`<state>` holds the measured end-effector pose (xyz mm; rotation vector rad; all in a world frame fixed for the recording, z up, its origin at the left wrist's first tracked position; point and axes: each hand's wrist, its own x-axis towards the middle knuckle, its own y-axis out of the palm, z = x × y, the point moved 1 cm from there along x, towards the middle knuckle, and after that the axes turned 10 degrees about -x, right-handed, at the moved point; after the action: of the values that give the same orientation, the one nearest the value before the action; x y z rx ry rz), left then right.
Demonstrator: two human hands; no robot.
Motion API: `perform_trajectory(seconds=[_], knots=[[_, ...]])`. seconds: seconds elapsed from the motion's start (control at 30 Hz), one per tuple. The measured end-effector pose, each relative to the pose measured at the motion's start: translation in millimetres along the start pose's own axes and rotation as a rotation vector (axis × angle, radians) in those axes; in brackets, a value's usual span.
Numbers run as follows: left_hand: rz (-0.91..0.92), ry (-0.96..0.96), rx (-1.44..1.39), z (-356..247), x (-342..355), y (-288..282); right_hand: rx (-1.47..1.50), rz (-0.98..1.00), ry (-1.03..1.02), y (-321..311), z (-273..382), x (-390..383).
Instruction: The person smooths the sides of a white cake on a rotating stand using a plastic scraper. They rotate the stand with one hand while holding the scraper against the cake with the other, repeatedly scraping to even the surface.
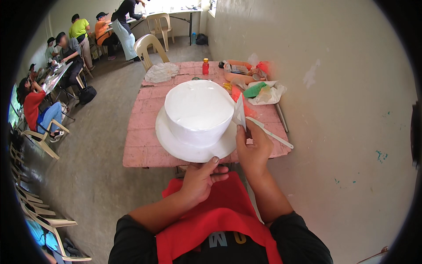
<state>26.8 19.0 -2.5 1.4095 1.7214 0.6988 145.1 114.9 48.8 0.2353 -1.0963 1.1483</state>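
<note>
The white iced cake sits on a round white board at the near edge of the pink surface. Left hand grips the board rim below the cake; right hand holds a white scraper against the cake's right side. The coating appears smooth and nearly complete. Behind the cake, an open plastic bag holds what may be a green piping bag.

Cake sits on round board, on table against wall at right. Bottle behind cake. Bags behind-right. Chair behind table. Seated people far left.
</note>
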Motion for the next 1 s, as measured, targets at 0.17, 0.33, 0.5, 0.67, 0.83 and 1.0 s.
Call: perform_trajectory(seconds=[0.17,0.33,0.5,0.67,0.83,1.0], knots=[[0.065,-0.036,-0.003,-1,-2,2,-0.001,-0.044,-0.008,-12,3,-3],[0.097,-0.087,0.025,-16,-12,-19,-0.085,-0.007,0.067,-9,-13,6],[-0.002,0.068,0.084,-43,-13,-48,-0.038,0.009,0.07,11,-24,15],[-0.108,0.255,0.068,-61,-8,-27,0.012,0.016,0.081,18,-24,14],[-0.085,0.236,0.006,-56,-6,-33,-0.001,0.025,0.05,17,-21,10],[-0.057,0.21,-0.011,-49,-7,-33,0.023,0.03,0.083,14,-18,6]])
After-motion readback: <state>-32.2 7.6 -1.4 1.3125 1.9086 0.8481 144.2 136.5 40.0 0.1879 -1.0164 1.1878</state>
